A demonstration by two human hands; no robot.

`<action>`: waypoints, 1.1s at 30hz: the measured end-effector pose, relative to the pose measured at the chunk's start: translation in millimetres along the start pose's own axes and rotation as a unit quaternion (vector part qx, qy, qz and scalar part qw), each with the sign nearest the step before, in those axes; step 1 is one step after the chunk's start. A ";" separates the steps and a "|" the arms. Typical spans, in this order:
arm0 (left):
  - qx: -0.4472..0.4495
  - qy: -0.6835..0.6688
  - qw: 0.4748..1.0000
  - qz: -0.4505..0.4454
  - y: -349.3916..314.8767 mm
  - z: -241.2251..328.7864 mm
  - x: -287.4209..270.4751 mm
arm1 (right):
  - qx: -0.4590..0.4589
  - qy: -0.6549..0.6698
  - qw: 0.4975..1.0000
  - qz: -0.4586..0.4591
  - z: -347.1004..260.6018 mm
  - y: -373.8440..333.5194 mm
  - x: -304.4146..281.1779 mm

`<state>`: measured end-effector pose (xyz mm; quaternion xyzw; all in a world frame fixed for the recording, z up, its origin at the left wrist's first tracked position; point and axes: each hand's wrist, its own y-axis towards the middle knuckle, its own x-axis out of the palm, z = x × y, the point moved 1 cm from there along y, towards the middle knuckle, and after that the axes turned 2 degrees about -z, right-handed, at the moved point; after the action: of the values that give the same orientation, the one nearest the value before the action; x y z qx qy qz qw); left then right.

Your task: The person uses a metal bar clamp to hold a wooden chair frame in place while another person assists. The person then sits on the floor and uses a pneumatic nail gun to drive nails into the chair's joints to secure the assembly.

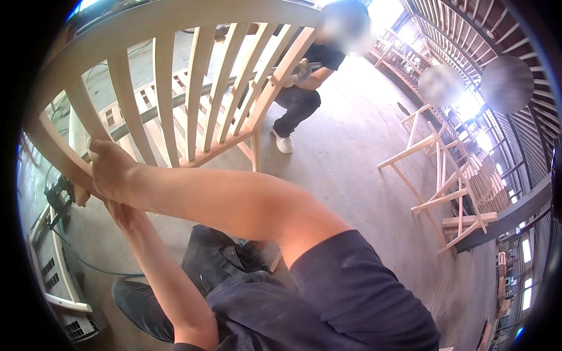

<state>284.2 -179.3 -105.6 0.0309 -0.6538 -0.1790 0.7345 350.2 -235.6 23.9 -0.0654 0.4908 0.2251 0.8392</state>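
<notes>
A pale wooden slatted bench frame (175, 11), with a curved top rail and upright slats, fills the upper left. My right hand (111, 167) reaches across to its near-left post, with the fingers closed around the wood. Below it, my left hand (121, 214) is up against the underside of the same post. My right hand and wrist cover most of it, so its fingers do not show. Beside the post, just left of my hands, there is a dark tool-like object (58, 193) whose kind I cannot make out.
A co-worker (298, 105) crouches at the far end of the frame, a gloved hand near it. Wooden frames (439, 169) stand on the right, by stacked wood pieces (486, 181). A dark hose (99, 270) runs along the concrete floor (345, 152) at left.
</notes>
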 end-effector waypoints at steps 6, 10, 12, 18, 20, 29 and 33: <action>0.001 0.009 1.000 0.004 -6.6 -1.1 1.3 | 0.003 0.007 1.000 0.007 -1.8 9.7 5.2; 0.016 0.014 1.000 0.008 -6.6 -0.7 2.0 | 0.010 0.021 0.998 0.064 -7.5 15.0 18.8; 0.025 0.017 0.999 0.011 -6.5 -6.0 0.8 | 0.012 0.080 0.990 0.119 -5.9 14.9 40.5; 0.117 0.110 0.987 0.006 -6.5 -12.8 16.7 | 0.039 0.052 0.985 0.162 0.3 15.8 32.2; 0.141 0.134 0.981 0.003 -0.5 -14.2 24.2 | 0.009 -0.007 0.971 0.239 5.7 15.6 32.4; 0.018 -0.092 0.993 0.075 -4.2 -13.7 44.0 | -0.002 -0.033 0.971 0.235 4.7 14.0 20.8; 0.020 -0.097 0.993 0.059 2.3 -20.8 36.1 | 0.000 -0.048 0.966 0.253 8.6 13.6 24.8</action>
<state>307.8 -192.0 -73.7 -0.0103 -0.7259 -0.1245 0.6764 361.3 -212.9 8.6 0.0717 0.4504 0.4329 0.7776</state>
